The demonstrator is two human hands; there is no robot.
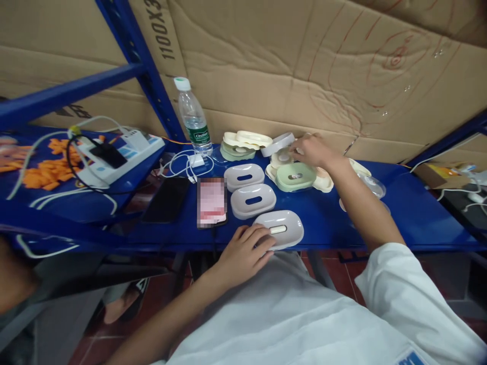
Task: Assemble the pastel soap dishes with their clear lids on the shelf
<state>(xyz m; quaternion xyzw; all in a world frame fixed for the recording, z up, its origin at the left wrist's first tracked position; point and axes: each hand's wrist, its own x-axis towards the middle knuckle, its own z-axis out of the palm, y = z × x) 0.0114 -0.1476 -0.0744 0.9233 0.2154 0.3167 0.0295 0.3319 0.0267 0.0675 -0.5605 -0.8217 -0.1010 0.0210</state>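
Well, the left hand (244, 252) lies loosely spread on the grey dish (293, 229); best keep that steady. Beyond it, the right hand (314, 150) is among pale dishes (282, 158); its grip I can't tell.

I can't read the phone (212, 201) from here; its screen is blurred into blocks. The left hand (245, 251) hides one end of the nearest dish (293, 228). Whether the right hand (312, 149) grips anything, I can't tell. A blurred limb (13, 279) is cut off by the left edge.
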